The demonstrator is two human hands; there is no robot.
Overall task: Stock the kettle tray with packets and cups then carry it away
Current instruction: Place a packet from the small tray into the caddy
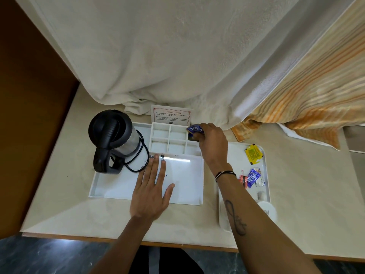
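Observation:
A white kettle tray (94, 186) lies on the cream table, with a black and steel kettle (114, 135) at its left and a divided white compartment box (169, 141) at its back. My right hand (213, 145) is shut on a blue tea packet (194, 129) over the box's back right compartment. My left hand (152, 186) rests flat, fingers apart, on the tray's bare floor. A second white tray (265, 167) to the right holds a yellow packet (253, 154), a blue packet (253, 177), red sachets (244, 180) and white cups (267, 209) lying at its near end.
A white curtain (158, 56) and an orange striped curtain (316, 99) hang over the table's back edge. A printed card (171, 115) stands behind the compartment box. A brown wooden panel (29, 95) borders the table's left side. The table's front edge (177, 245) is near me.

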